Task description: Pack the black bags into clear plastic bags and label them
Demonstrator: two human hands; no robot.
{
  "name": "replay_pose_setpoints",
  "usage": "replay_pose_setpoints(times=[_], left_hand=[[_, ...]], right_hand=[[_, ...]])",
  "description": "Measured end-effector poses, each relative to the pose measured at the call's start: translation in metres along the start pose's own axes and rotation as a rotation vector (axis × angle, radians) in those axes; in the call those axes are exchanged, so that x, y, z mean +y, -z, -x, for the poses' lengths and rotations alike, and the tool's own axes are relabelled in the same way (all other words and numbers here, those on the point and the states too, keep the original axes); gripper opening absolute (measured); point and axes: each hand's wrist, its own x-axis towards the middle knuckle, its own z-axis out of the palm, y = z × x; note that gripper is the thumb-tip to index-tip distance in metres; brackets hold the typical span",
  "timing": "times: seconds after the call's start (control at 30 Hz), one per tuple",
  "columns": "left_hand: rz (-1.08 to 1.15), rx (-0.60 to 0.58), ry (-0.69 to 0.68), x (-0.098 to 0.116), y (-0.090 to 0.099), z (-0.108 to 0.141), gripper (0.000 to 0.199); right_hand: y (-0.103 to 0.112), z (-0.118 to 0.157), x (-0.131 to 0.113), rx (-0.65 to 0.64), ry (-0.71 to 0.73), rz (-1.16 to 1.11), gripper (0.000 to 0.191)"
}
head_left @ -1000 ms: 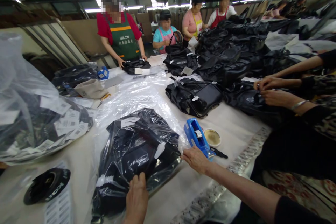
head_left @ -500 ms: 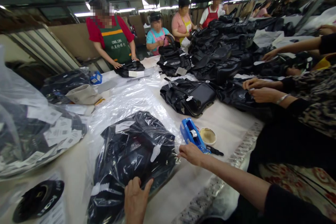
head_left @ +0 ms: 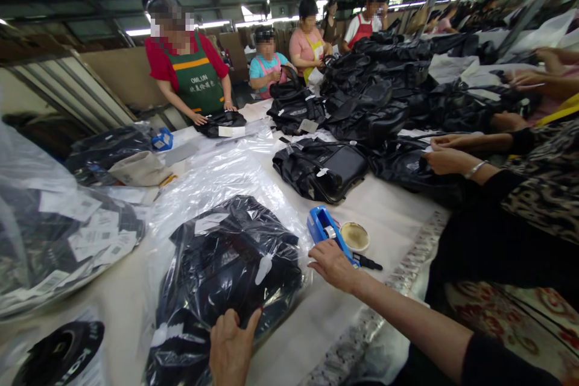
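A black bag (head_left: 226,265) lies inside a clear plastic bag (head_left: 176,211) in front of me. White paper tags show through the film. My left hand (head_left: 233,344) rests on the near edge of the packed bag, its thumb spread away from the bent fingers. Beside the right edge of the plastic, my right hand (head_left: 335,266) has its fingers slightly apart, with nothing visible between them. Just behind that hand stands a blue tape dispenser (head_left: 323,226). A round tin (head_left: 354,236) and a black marker (head_left: 368,261) are next to the dispenser.
Black bags (head_left: 321,169) are piled across the table. At left sits a large plastic sack (head_left: 90,235) with labels, and a tape roll (head_left: 67,350). A person in a green apron (head_left: 199,81) works opposite; another person's hands (head_left: 446,157) are at right.
My right hand's fingers have loosened from a pinch at the plastic's right edge and now sit slightly apart. My left hand stays on the bag. The view has shifted slightly.
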Motion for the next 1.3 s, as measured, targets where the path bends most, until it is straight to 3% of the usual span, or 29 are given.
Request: replay_pose_setpoints(times=[0.17,0.23,0.33,0.47,0.57,0.73,0.87,0.97,1.17,1.3], left_hand=[[-0.016,-0.042,0.024,0.003,0.005,0.000,0.034],[-0.027,-0.041,0.020,0.004,0.006,0.000,0.034],[-0.049,-0.045,0.015,0.001,0.002,0.000,0.035],[-0.178,-0.100,-0.202,-0.014,-0.011,0.000,0.024],[-0.257,-0.112,-0.355,-0.025,-0.019,0.000,0.042],[-0.168,-0.126,-0.263,-0.024,-0.020,-0.002,0.028],[-0.078,-0.118,-0.083,-0.010,-0.009,-0.003,0.032],[-0.072,-0.106,-0.049,-0.006,-0.003,-0.002,0.032],[-0.038,-0.056,-0.121,-0.012,-0.011,0.000,0.036],[-0.023,-0.051,-0.090,-0.013,-0.017,-0.001,0.039]], right_hand=[[0.006,0.023,0.008,0.195,-0.092,-0.064,0.023],[0.010,0.038,0.017,0.276,-0.208,-0.144,0.025],[0.016,0.060,0.033,0.295,-0.410,-0.221,0.026],[0.016,0.077,0.049,0.246,-0.562,-0.290,0.033],[0.011,0.077,0.051,0.209,-0.641,-0.369,0.036],[0.002,0.065,0.049,0.188,-0.728,-0.496,0.036],[-0.003,0.054,0.046,0.205,-0.781,-0.585,0.030],[-0.001,0.053,0.041,0.258,-0.790,-0.626,0.030],[0.018,0.094,0.015,0.368,-0.744,-0.655,0.034],[0.013,0.122,0.002,0.342,-0.840,-0.799,0.036]])
